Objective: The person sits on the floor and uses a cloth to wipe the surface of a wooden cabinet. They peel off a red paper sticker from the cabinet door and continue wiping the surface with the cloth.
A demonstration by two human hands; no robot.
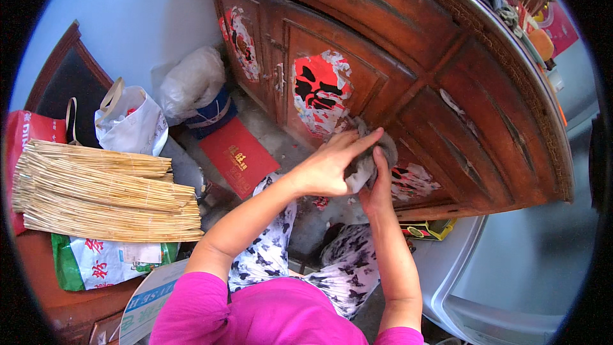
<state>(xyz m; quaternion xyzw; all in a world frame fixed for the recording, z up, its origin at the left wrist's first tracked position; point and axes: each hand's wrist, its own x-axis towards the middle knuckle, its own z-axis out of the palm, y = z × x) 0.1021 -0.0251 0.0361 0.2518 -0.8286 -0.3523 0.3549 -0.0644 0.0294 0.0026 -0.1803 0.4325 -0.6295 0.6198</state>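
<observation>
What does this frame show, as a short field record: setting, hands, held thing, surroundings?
setting: person crouched at a wooden cabinet with torn red paper on its doors
left hand: fingers spread over a grey cloth
right hand: grips the cloth from below
cloth: bunched between both hands, close to the cabinet door
left side: bamboo mat, white bag, red folder on the floor

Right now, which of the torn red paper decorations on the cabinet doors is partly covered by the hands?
The lowest one, beside the grey cloth; the other two sit uncovered further left.
</observation>
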